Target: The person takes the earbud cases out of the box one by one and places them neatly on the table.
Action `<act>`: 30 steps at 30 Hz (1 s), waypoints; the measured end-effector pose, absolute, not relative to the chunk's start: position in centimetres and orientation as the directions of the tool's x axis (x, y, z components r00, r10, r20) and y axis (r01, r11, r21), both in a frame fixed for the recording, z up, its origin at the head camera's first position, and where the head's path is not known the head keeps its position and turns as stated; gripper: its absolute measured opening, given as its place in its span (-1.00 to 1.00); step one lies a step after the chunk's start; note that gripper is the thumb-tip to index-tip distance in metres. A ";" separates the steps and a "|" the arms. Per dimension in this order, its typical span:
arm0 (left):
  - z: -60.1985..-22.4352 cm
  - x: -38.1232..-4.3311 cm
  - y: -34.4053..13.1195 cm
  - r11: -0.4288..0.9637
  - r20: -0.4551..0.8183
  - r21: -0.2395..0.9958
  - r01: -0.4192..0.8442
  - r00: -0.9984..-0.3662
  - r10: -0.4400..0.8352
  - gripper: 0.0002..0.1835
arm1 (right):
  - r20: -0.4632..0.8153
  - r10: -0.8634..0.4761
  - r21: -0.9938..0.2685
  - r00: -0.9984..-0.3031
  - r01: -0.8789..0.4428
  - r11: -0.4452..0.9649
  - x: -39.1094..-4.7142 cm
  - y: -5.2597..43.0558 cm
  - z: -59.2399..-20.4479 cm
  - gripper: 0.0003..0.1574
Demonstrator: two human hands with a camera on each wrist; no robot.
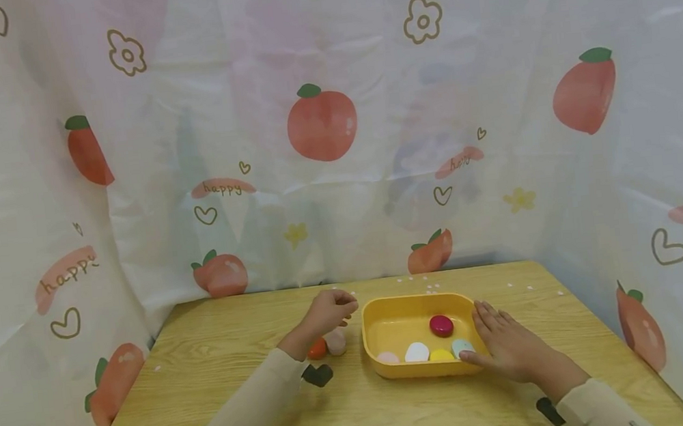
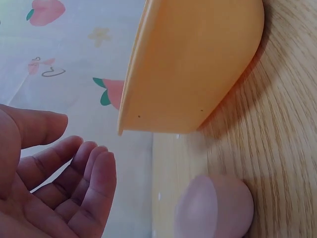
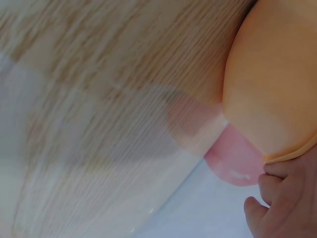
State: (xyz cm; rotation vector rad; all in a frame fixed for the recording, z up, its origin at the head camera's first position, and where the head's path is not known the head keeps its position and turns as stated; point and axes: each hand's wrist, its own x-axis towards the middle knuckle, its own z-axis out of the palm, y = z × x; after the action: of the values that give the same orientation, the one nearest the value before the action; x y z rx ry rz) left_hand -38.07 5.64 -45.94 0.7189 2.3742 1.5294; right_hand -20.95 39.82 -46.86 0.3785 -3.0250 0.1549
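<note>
A yellow plastic basin (image 1: 387, 371) stands on the wooden table. Inside it lie a dark red rounded piece (image 1: 441, 326), a white one (image 1: 417, 352), a yellow one (image 1: 441, 355), a mint green one (image 1: 462, 348) and a pale pink one (image 1: 388, 357). My right hand (image 1: 508, 344) rests against the basin's right rim, fingers straight, thumb over the front corner. Left of the basin, my left hand (image 1: 326, 314) hovers with loosely bent fingers and nothing between them. Below it, an orange rounded piece (image 1: 317, 348) and a pale pinkish one (image 2: 218, 208) sit on the table.
Small white bits (image 1: 429, 287) are scattered along the back of the wooden table (image 1: 392, 417). A white curtain (image 1: 362, 46) with fruit, hearts and flowers printed on it surrounds the table at the back and both sides.
</note>
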 end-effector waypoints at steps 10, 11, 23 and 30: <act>-45.9 -38.2 7.4 0.302 0.029 0.918 0.258 -0.801 0.599 -0.71 | 0.102 -0.238 -0.097 -0.966 -0.248 0.964 -21.1 40.1 -47.3 0.20; -45.9 -38.3 7.6 0.297 0.027 0.920 0.255 -0.798 0.602 -0.72 | 0.101 -0.237 -0.098 -0.966 -0.247 0.964 -21.1 40.1 -47.3 0.21; -45.7 -38.7 9.6 0.264 0.024 0.934 0.240 -0.780 0.625 -0.75 | 0.107 -0.242 -0.111 -0.964 -0.253 0.961 -20.9 39.8 -46.7 0.18; -45.6 -38.8 11.4 0.252 0.011 0.941 0.225 -0.766 0.643 -0.71 | 0.112 -0.244 -0.125 -0.963 -0.258 0.958 -20.8 39.8 -47.0 0.17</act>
State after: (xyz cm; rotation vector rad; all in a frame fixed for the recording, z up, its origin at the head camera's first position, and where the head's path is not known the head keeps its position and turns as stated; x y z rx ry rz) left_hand -38.76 11.45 -45.60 0.7934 2.1542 1.5213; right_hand -20.85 39.82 -46.96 0.3874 -3.0141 0.2117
